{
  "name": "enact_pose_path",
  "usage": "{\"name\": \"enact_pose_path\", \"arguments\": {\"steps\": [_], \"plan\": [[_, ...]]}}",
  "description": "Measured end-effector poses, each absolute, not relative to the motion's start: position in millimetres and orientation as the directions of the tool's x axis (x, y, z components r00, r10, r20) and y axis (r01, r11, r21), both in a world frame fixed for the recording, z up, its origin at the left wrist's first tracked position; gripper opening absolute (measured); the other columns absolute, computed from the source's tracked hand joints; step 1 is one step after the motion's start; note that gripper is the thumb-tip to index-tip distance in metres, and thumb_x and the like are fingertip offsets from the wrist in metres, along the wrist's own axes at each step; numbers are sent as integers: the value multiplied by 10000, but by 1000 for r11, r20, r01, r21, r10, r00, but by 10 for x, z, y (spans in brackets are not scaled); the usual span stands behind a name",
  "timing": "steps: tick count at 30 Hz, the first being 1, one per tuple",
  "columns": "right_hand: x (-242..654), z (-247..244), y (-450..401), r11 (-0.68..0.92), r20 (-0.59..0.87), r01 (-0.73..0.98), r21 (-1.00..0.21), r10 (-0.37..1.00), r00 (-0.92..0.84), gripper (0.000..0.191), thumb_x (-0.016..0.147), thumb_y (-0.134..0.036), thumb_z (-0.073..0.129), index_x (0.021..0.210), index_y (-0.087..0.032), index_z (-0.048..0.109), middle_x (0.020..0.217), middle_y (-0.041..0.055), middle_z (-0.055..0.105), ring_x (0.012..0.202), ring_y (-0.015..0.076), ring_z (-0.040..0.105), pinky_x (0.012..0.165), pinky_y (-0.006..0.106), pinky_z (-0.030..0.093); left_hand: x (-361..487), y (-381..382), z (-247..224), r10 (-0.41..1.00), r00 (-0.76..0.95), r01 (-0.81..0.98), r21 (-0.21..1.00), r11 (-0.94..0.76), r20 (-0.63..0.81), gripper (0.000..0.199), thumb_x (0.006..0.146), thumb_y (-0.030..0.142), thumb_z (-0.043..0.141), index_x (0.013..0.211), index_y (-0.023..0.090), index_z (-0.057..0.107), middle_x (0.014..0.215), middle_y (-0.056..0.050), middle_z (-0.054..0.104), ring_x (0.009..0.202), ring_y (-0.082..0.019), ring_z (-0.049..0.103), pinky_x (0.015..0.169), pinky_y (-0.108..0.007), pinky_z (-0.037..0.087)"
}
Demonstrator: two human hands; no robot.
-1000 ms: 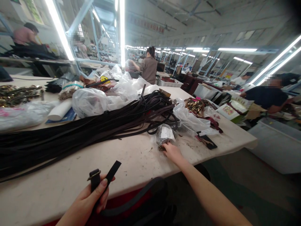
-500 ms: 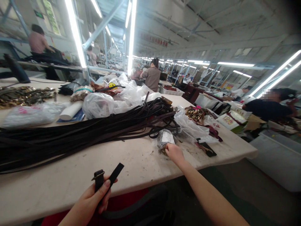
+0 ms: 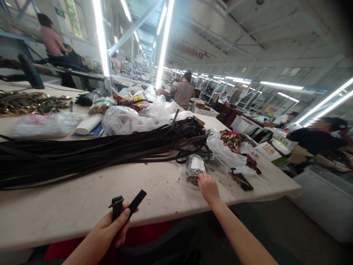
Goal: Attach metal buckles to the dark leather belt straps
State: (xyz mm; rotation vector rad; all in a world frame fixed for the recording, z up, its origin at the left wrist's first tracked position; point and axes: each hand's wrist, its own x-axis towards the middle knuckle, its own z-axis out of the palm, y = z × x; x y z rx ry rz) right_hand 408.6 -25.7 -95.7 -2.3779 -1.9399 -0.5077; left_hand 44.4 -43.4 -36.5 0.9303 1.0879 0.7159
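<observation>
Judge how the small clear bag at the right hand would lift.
The bag would probably sag: it looks crumpled. It may feel heavy for its size, given the brassy pieces inside. These could spill, as one end seems open.

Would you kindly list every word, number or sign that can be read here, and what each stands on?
"AN": seemingly, beside the yellow smiley on the plastic packaging; the rest is unclear.
Red sign at the back: too blurred.
White label on the bag by the right hand: too small.
Pink print, clear bag at left: unreadable.
Green sign, upper left: too small.
</observation>
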Motion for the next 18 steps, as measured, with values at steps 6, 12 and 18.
{"name": "enact_pose_path", "arguments": {"steps": [6, 12, 18], "plan": [[4101, -1006, -259, -241, 308, 969, 59, 927, 212, 245, 861, -170, 409, 1086, -131, 496, 971, 108, 572, 898, 214, 511, 798, 315, 371, 467, -426, -418, 854, 338, -63, 896, 440, -396, 502, 601, 574, 657, 841, 154, 522, 414, 76, 416, 342, -90, 361, 424, -243, 304], [4084, -1116, -260, -259, 285, 962, -87, 919, 273, 317, 840, -165, 415, 1141, -135, 508, 974, 88, 587, 879, 196, 549, 778, 289, 406, 525, -401, -393, 836, 348, 18, 895, 446, -424, 560, 542, 633, 645, 802, 157, 507, 400, 76, 412, 347, -95, 365, 413, -237, 281], [4033, -1187, -231, -266, 263, 941, -210, 912, 316, 291, 816, -158, 425, 1084, -119, 530, 1003, 107, 592, 906, 196, 559, 799, 289, 412, 619, -433, -350, 822, 360, 50, 889, 455, -441, 567, 532, 649, 626, 786, 160, 495, 404, 74, 417, 364, -102, 378, 431, -240, 289]]}}
